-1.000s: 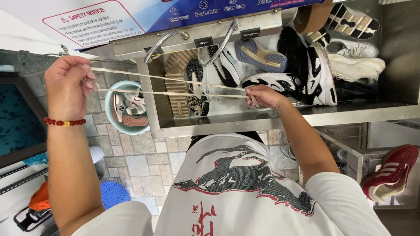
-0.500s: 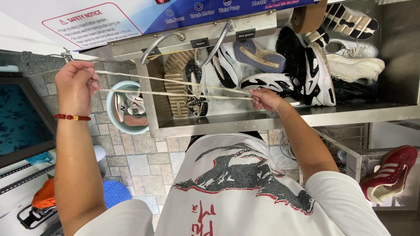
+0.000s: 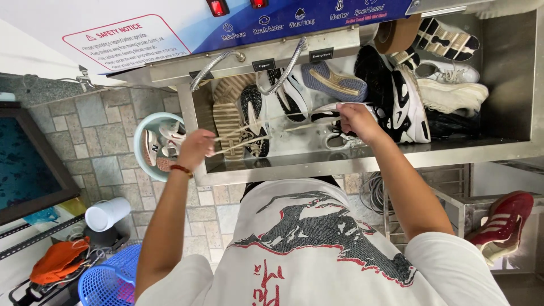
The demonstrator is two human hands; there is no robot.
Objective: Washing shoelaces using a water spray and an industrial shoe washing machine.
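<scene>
My left hand (image 3: 195, 148) is closed on the ends of a cream shoelace (image 3: 255, 134) at the left edge of a steel wash trough (image 3: 362, 162). The lace runs in two strands across the trough to my right hand (image 3: 352, 120), which pinches its other part above a black-and-white sneaker (image 3: 405, 105). A red bead bracelet sits on my left wrist. Several shoes lie in the trough under the lace, some sole-up.
A pale blue basin (image 3: 148, 129) with sneakers stands on the tiled floor left of the trough. A white cup (image 3: 106, 213), an orange cloth (image 3: 58, 262) and a blue basket (image 3: 107, 280) sit lower left. A red sneaker (image 3: 501, 222) rests on a steel rack at right.
My left hand has swung in from far out on the left toward the trough, shortening the stretched lace. My right hand stays at the shoes.
</scene>
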